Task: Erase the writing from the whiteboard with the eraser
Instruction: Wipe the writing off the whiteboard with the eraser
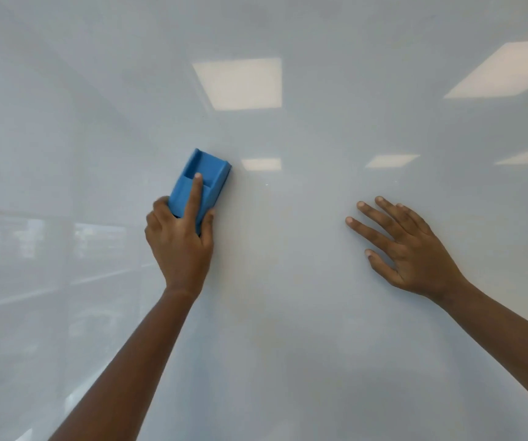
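The left hand is gripping the blue eraser against the whiteboard, thumb and fingers clamping its lower end, index finger lying along its grooved back. Most of the eraser is sticking out above the hand, tilted to the right. Well to the right of the eraser, the right hand is lying open on the whiteboard, fingers spread, holding nothing.

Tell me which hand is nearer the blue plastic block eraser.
Left. The left hand grips the blue plastic block eraser from below; the right hand is spread well off to its right.
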`<state>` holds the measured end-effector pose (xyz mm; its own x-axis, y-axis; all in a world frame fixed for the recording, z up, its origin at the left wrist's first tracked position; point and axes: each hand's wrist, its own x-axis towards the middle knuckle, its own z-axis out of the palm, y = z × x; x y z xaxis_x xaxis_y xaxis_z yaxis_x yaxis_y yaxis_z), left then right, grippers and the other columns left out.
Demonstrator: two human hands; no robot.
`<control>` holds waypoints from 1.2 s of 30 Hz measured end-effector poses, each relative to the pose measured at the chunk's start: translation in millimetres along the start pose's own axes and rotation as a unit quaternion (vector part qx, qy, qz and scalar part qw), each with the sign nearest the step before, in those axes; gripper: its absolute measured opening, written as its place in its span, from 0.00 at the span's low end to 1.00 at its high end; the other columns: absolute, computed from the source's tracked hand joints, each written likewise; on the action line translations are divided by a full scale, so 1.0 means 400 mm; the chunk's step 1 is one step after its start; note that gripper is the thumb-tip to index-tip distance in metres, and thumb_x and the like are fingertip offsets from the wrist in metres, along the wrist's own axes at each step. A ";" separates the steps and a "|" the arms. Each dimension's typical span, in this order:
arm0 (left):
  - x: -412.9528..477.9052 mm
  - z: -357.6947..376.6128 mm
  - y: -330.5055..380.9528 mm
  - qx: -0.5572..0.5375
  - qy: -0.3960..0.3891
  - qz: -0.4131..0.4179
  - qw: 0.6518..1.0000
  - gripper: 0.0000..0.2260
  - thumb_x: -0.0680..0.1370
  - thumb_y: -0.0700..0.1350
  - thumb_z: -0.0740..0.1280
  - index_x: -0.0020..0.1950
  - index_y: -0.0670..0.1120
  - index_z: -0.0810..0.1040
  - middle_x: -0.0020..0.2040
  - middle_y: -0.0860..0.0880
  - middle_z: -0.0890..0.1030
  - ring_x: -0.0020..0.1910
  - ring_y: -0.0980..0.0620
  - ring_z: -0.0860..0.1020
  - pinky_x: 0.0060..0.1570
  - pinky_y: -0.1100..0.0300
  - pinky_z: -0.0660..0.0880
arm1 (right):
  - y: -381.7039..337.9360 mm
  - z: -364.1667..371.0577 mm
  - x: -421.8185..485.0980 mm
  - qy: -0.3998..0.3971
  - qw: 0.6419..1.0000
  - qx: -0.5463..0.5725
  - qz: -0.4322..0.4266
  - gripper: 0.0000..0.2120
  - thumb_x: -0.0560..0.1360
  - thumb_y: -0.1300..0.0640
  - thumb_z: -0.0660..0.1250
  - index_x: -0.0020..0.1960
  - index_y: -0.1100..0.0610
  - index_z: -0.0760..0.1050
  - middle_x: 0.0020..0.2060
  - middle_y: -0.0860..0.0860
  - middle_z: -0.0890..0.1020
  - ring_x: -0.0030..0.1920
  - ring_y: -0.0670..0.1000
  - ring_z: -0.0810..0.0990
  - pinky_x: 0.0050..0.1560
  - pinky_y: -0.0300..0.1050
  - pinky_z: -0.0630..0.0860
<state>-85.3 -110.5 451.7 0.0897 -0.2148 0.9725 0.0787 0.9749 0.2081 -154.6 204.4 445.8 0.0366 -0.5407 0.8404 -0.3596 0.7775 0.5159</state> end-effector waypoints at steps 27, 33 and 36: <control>-0.269 -0.033 0.058 -0.061 -0.122 0.054 0.989 0.27 0.75 0.52 0.57 0.69 0.38 0.60 0.57 0.35 0.77 0.54 0.41 0.74 0.53 0.47 0.74 | -0.292 -0.036 0.129 -0.050 0.989 0.045 -0.134 0.29 0.69 0.45 0.73 0.63 0.61 0.74 0.68 0.60 0.71 0.69 0.59 0.69 0.67 0.66 0.62; -0.252 -0.053 0.042 -0.098 -0.166 0.093 0.977 0.30 0.75 0.54 0.58 0.69 0.35 0.60 0.60 0.35 0.76 0.56 0.39 0.76 0.57 0.47 0.72 | -0.328 -0.019 0.127 0.004 0.992 0.034 -0.119 0.27 0.64 0.45 0.76 0.54 0.63 0.79 0.56 0.58 0.81 0.61 0.57 0.78 0.62 0.62 0.71; -0.229 -0.073 0.026 -0.129 -0.208 0.160 0.956 0.31 0.78 0.60 0.51 0.70 0.37 0.58 0.61 0.37 0.75 0.59 0.48 0.69 0.61 0.57 0.64 | -0.320 -0.016 0.113 0.009 0.991 0.073 -0.111 0.22 0.63 0.51 0.78 0.50 0.65 0.79 0.50 0.59 0.83 0.53 0.58 0.81 0.59 0.57 0.75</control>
<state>-63.7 -82.2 361.8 -0.2475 0.1857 0.9509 0.3606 0.9286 -0.0875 -101.1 82.7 418.7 0.1467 -0.6858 0.7128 -0.4722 0.5847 0.6597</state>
